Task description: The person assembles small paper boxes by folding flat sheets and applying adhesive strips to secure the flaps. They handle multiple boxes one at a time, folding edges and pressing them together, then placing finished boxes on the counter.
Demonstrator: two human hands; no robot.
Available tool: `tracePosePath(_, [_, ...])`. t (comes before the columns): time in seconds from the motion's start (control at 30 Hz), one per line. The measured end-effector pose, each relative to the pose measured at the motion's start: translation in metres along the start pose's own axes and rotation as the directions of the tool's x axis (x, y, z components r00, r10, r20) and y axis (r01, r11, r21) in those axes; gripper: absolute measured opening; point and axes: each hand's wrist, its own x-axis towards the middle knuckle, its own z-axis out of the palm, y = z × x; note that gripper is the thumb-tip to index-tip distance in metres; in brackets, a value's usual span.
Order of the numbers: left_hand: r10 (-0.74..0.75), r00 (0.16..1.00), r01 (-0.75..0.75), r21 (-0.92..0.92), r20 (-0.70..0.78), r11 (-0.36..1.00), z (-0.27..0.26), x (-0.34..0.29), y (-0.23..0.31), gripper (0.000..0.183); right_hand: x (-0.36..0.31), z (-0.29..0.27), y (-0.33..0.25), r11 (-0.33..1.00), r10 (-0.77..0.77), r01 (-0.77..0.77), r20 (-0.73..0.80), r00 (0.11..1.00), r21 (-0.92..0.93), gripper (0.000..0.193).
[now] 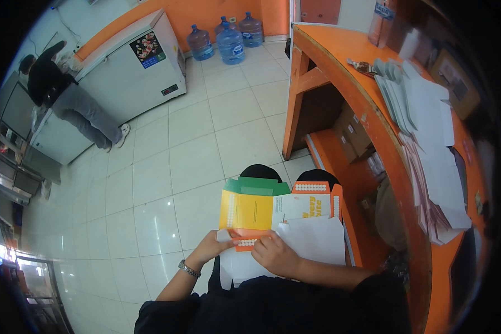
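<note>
item: printed paperboard carton blank (254, 211), unfolded, lying across my lap. smooth, thin, creased into rectangular panels: one yellow, one white with yellow lettering, tapered green flaps along the far edge, orange flaps bearing rows of small white dots. crisp cut edges.

item: my left hand (210, 246), thumb and fingers pinching the near orange flap around its left end. metal-link wristwatch (189, 269) on that wrist.

item: my right hand (274, 255), fingers curled and closed over the same flap, just beside the left; fingertips partly hidden.

item: plain white paperboard (317, 239), flat, matte, beside and under my right hand; i cannot tell whether it joins the printed carton.

item: orange counter (348, 92), curved, edge scuffed, sweeping close past my right side; little room for that elbow. on top, a stack of folded board sheets (434, 167), white and pinkish, edges fanned. shelf below with brown cardboard boxes (354, 136).

item: glossy square-tiled floor (200, 161), broad room on my left. beyond it, ribbed blue water jugs (230, 44), a boxy white chest freezer (133, 67), and a person (83, 108) leaning there, well apart from me.
</note>
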Motion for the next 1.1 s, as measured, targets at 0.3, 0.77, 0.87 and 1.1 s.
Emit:
tracePosePath(0.3, [0.227,0.974,-0.219,0.331,0.015,0.918,0.011,-0.033,0.052,0.014,0.020,-0.026,0.053,0.578,0.262,-0.500,0.433,0.862,0.645,0.010])
tracePosePath(0.77, [-0.014,0.938,-0.304,0.838,0.347,0.453,0.008,-0.022,0.143,0.020,0.047,-0.047,0.048,0.592,0.205,-0.504,0.487,0.849,0.629,0.014])
tracePosePath(0.87, [0.001,0.876,-0.442,0.803,0.482,0.400,0.005,-0.011,0.151,0.021,0.056,-0.061,0.051,0.576,0.308,-0.422,0.291,0.906,0.700,0.020])
tracePosePath(1.1, [-0.233,0.788,-0.293,0.680,0.570,0.672,-0.054,-0.004,0.139,0.017,0.045,-0.064,0.078,0.740,0.168,-0.376,0.389,0.906,0.557,0.021])
